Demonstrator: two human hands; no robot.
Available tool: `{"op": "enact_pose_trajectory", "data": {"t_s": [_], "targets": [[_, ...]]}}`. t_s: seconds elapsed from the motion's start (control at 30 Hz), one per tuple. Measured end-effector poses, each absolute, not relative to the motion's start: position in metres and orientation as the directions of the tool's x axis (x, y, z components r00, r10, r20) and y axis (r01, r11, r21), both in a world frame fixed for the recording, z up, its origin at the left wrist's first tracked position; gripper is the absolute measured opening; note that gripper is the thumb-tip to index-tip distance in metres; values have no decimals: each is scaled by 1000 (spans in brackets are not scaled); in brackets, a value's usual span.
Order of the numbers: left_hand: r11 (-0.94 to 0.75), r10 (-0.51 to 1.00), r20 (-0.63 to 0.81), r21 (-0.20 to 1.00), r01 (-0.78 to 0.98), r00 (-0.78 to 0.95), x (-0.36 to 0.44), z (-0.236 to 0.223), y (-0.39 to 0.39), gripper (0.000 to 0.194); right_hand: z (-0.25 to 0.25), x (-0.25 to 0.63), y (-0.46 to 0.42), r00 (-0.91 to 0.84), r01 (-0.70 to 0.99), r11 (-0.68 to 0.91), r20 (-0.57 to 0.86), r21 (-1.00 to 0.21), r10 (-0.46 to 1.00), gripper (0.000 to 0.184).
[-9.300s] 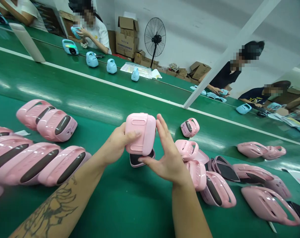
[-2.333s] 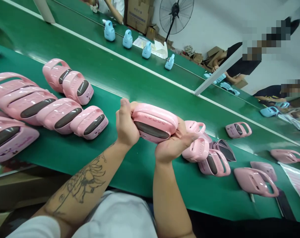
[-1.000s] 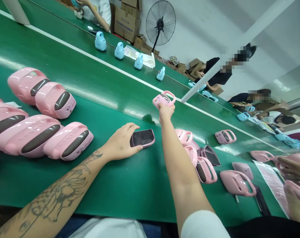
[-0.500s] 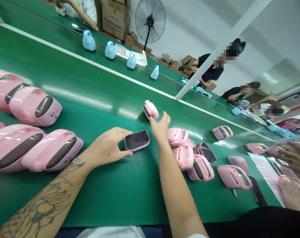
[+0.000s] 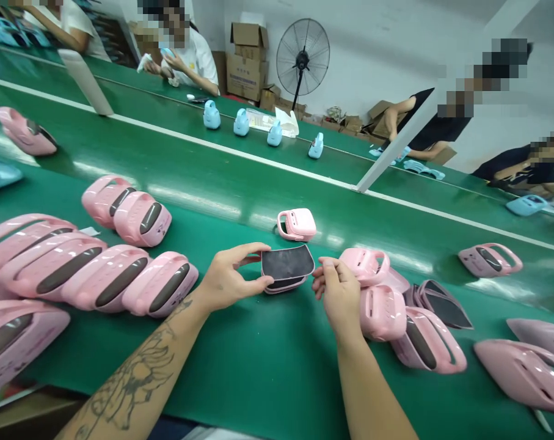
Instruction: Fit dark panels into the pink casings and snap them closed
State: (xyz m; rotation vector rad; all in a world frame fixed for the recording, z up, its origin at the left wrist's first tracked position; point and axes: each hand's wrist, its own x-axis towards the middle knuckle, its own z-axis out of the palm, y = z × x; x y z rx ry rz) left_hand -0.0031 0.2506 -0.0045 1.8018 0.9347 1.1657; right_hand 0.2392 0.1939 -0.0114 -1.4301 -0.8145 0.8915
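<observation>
The pink plastic shell lay at the centre of the view, its matte black, round-cornered panel facing up and a thin glossy pink rim showing along its lower edge. The left hand came in from 8 o'clock, spread in a wide C with its thumb and forefinger at the shell's left edge; how firm that grip was, I cannot tell. The right hand sat at 3 o'clock to the shell, loosely open, its fingertips just beside the right edge.

A smooth, shiny green bench ran beneath both hands. At 12 o'clock, near the shell, sat a small pink handled case. Glossy pink cases with long dark oval panels crowded together at 9 o'clock, just left of the left hand, and more pink cases were heaped close to the right hand at 3 o'clock.

Past a white stripe, pale blue cases stood in a line on a second green bench. A co-worker in a white shirt sat at 11 o'clock, and a standing fan and cardboard boxes stood against the far wall.
</observation>
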Motion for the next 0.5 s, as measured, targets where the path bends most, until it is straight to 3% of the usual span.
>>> {"op": "enact_pose_trajectory", "data": {"t_s": [0.13, 0.2, 0.27, 0.37, 0.43, 0.5], "targets": [[-372, 882, 350, 928, 11, 317, 5, 4, 240, 54, 6, 233, 188, 103, -313, -172, -213, -934, 972, 68], [-421, 854, 383, 906, 37, 353, 11, 11, 237, 53, 14, 229, 184, -113, -520, -256, -231, -815, 966, 75], [-475, 799, 403, 878, 58, 447, 20, 20, 244, 58, 21, 229, 181, -223, -657, -303, -206, -690, 953, 76], [-363, 788, 254, 927, 90, 560, 39, 31, 278, 74, 27, 241, 183, -174, -708, -265, -201, -655, 964, 77], [-81, 939, -22, 956, 283, 343, 58, 30, 316, 59, 28, 254, 187, -50, -740, -161, -186, -653, 981, 74], [79, 965, -174, 905, 418, 196, 80, 22, 354, 52, 27, 265, 192, 77, -766, -43, -159, -641, 984, 72]]}}
